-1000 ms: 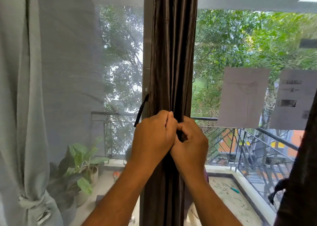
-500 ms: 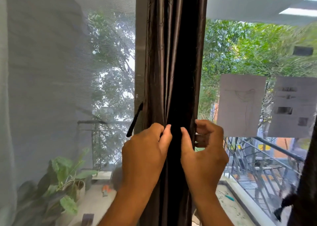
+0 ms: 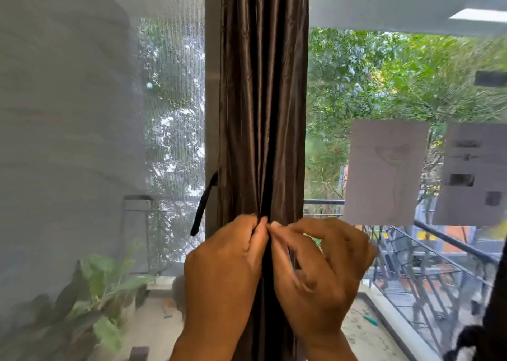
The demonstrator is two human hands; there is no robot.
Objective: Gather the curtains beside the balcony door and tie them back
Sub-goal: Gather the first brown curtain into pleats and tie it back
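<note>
A dark brown curtain [image 3: 263,100] hangs gathered in narrow folds against the grey door frame [image 3: 211,86], straight ahead. My left hand [image 3: 223,267] grips its folds from the left. My right hand [image 3: 321,273] pinches the folds from the right, fingertips meeting the left hand's at the middle. A black tie-back strap [image 3: 203,204] dangles loose from the frame just left of the curtain, above my left hand. A second dark curtain [image 3: 496,300] shows at the far right edge.
A sheer grey net curtain [image 3: 68,141] covers the left pane, with a potted plant [image 3: 107,284] behind it. Two paper sheets [image 3: 386,174] are stuck on the right glass. Beyond is the balcony railing [image 3: 428,253] and trees.
My view has moved closer to the brown curtain. My right hand has come back in from the curtain's right edge, and its fingertips now meet the left hand's at the folds.
</note>
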